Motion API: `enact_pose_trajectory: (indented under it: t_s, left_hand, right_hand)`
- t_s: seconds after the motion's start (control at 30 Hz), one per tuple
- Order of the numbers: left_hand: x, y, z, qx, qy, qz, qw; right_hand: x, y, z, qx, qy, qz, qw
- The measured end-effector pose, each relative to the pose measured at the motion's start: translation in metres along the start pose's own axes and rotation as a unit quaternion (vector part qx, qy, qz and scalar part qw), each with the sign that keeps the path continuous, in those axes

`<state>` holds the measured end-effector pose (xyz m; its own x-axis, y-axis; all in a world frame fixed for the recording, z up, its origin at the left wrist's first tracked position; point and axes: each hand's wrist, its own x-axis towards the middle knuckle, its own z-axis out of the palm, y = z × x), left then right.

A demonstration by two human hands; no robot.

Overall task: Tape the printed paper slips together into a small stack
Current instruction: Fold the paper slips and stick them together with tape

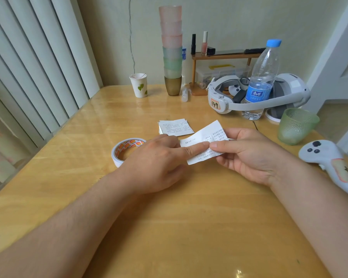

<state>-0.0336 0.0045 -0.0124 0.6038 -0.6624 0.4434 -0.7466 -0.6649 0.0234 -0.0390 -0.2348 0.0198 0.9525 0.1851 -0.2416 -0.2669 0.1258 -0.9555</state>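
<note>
Fingers: left hand [159, 163] lies over the tape roll's [127, 148] near edge, its index finger straight and pressing on the slip [203, 142], the other fingers loosely bent; right hand [247, 151] pinches that slip between thumb and fingers, above the table [88, 177]. Surroundings, left to right: blinds [28, 67]; paper cup [139, 85] with a leaf print; tall cup stack [171, 49]; slip pile [176, 127] flat just behind the hands; headset [257, 93] tagged "149"; water bottle [261, 81], blue label; green glass [295, 125]; controller [329, 165]. Held slip shows "63"; other print too small to read.
</note>
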Motion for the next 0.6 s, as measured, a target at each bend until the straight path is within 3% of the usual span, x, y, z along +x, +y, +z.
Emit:
enact_pose_trajectory:
  t_s: [0.17, 0.6]
  left_hand:
    - [-0.001, 0.001, 0.001, -0.038, -0.017, -0.023, 0.999]
    - [0.002, 0.006, 0.002, -0.006, 0.001, -0.015, 1.0]
  right_hand:
    - [0.0, 0.0, 0.001, 0.004, -0.001, -0.003, 1.0]
    - [0.0, 0.003, 0.01, 0.001, 0.044, -0.026, 0.999]
